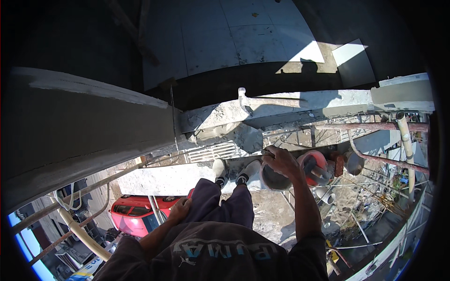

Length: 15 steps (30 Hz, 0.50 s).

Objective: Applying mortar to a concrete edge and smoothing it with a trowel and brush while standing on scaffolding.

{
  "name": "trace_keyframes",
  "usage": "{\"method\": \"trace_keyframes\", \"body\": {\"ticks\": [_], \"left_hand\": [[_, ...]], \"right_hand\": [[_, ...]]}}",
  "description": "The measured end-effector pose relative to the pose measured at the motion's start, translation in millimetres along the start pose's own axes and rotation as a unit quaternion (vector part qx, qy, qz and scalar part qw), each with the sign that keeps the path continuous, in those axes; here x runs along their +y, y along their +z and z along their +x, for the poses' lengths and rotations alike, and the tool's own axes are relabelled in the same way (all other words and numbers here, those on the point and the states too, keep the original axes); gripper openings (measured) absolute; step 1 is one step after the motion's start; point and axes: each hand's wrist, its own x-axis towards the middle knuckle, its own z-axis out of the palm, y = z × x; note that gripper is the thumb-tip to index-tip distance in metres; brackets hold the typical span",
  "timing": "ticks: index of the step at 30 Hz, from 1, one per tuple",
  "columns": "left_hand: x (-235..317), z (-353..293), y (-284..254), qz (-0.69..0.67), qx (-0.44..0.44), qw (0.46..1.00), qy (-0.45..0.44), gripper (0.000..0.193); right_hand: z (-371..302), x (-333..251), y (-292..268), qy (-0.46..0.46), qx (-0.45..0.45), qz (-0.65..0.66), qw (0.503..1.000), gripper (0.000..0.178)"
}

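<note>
My right hand is closed on the handle of a trowel. Grey mortar covers the trowel's blade, which is at the broken lower edge of the concrete ledge. On that ledge lies a hammer, its head to the left and its handle pointing right. Just under my right hand stands a bucket with grey mix inside. Beside my thigh, my left hand hangs with its fingers curled in, and no object shows in it. My feet are on a narrow scaffold platform.
A red bucket, stacked bricks and another bucket stand at right. Scaffold pipes cross there. A plastered wall rises at left, with a string hanging at its end. Far below is a red car.
</note>
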Motion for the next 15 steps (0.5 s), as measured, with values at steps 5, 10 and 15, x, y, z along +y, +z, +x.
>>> {"method": "trace_keyframes", "body": {"ticks": [5, 10, 15], "left_hand": [[13.8, -4.0, -0.5, 0.016, -0.01, 1.0, -0.01, 0.053], [18.9, -7.3, -0.1, 0.027, 0.003, 1.0, -0.009, 0.054], [24.6, -8.0, -2.9, 0.023, -0.001, 1.0, -0.013, 0.055]], "right_hand": [[-4.9, 41.8, -24.2, 0.04, -0.03, 0.143, 0.988, 0.033], [-10.0, 73.8, -38.3, 0.071, -0.021, 0.206, 0.976, 0.029], [-24.3, 103.1, -47.5, 0.049, 0.024, 0.243, 0.969, 0.025]]}}
